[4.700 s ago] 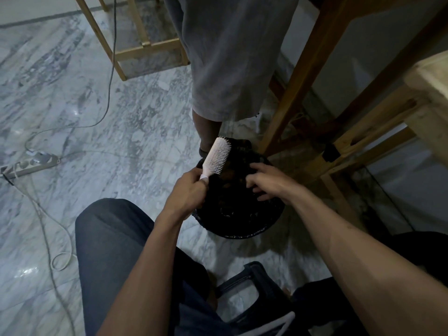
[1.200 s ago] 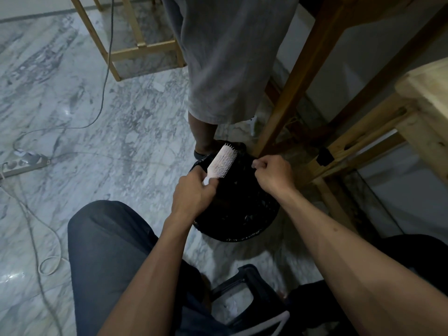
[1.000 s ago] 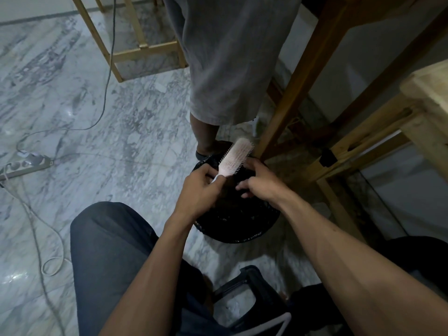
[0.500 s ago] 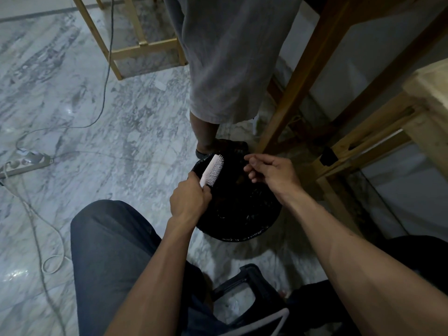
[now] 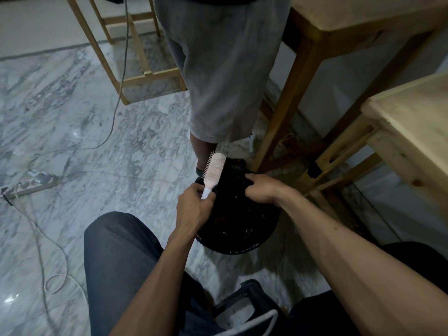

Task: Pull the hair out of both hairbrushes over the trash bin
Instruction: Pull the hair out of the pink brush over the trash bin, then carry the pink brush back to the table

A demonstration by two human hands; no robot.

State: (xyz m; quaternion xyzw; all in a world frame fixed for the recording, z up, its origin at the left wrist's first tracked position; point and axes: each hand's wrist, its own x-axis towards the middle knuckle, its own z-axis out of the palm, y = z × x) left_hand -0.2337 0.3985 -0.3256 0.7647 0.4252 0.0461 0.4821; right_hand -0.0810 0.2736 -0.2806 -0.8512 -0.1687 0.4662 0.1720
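**Pink Brush Held Over the Black Bin**

While the left hand (image 5: 194, 204) grips the white handle end, the pale pink paddle hairbrush with white bristles (image 5: 214, 169) stands tilted upward and away from the person, its head above the far left rim of the round trash bin lined with a black plastic bag (image 5: 242, 229). Its bristles show along the left edge, and the pink back faces right. Fingers of the left hand are wrapped and pressed together around the handle. Whether any hair remains in the bristles cannot be told.

Just to the right of the brush, apart from it, the right hand (image 5: 260, 191) hangs over the bin's opening with its fingers curled inward and bunched; whether it pinches any hair cannot be told against the dark bag. The inside of the bin is too dark to make out its contents.

Nearer the camera, the person's knee in dark blue trousers (image 5: 121, 258) sits left of the bin, and a black plastic stool (image 5: 244, 299) shows between the legs. Beyond the bin stands another person in long grey shorts (image 5: 218, 69), one bare leg just behind the brush head. Light wooden table frames (image 5: 291, 93) rise to the right and at the back. A white power strip (image 5: 29, 185) with trailing cables lies well to the left on the grey-veined marble floor (image 5: 97, 141).
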